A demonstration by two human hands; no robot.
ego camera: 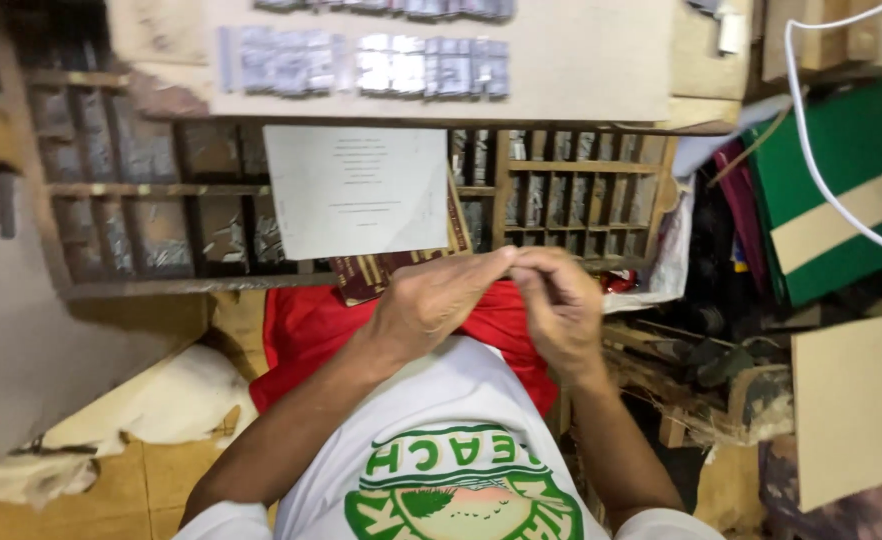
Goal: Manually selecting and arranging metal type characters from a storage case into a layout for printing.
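Observation:
My left hand (431,300) and my right hand (559,300) meet in front of my chest, fingertips pinched together near the middle of the view. Whatever small thing sits between the fingertips is hidden. Under both hands lies a red cloth (306,325) across my lap. Just beyond the hands a white printed sheet (355,190) leans on a wooden type case (581,190) with many small compartments. A dark red booklet (371,275) pokes out below the sheet.
Rows of metal type blocks (361,65) rest on a pale board (581,60) at the top. A green and cream box (841,200) and a white cable (811,150) are at right. A brown cardboard sheet (856,405) stands lower right. White cloth (171,400) lies on the floor at left.

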